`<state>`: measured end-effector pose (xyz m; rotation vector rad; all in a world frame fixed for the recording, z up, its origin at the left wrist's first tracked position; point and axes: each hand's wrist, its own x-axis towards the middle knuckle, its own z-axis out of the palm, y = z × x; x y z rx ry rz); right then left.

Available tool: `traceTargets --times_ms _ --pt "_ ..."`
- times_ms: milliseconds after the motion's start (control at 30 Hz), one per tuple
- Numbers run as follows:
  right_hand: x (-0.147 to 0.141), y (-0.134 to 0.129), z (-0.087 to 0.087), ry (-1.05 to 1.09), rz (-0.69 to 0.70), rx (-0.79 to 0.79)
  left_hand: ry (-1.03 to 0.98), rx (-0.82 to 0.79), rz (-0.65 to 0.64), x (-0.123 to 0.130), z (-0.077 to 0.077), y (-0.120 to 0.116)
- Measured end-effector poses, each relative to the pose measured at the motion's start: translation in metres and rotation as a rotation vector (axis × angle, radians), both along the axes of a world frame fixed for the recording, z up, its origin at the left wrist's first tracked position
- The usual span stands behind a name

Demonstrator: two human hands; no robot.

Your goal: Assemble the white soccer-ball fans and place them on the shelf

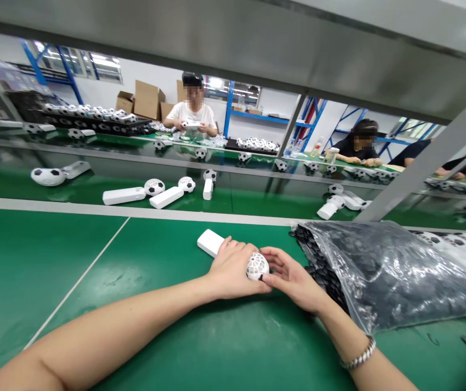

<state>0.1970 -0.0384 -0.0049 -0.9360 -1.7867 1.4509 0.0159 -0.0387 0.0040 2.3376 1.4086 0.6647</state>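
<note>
A white handheld fan (210,243) lies over the green worktop, its round soccer-ball head (257,266) showing a white grille. My left hand (235,270) is closed over the fan where handle and head meet, hiding that part. Curled around the head's right side is my right hand (292,277), thumb and fingers touching it. At the right thumb tip shows a small dark spot; whether it is a loose piece or part of the head I cannot tell. Just right of this hand, a clear plastic bag (396,277) spills small black pieces (318,260).
Beyond the worktop's pale edge runs a green conveyor belt (257,198) carrying several soccer-ball fans (168,196). A slanted metal post (416,163) stands at right, and a grey shelf (233,38) hangs overhead. Co-workers (192,114) sit across the line.
</note>
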Motion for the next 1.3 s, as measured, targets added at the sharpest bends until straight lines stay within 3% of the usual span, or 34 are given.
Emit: traceTargets --times_ms 733,1300 --pt "-0.0022 -0.0023 -0.0022 -0.039 -0.034 0.054 0.051 -0.038 -0.142 -0.0070 0.0030 0.0045" --pt "-0.0092 -0.0064 0.0005 -0.064 -0.105 0.040 0.014 -0.033 -0.102 -0.0035 0.0043 0.0010"
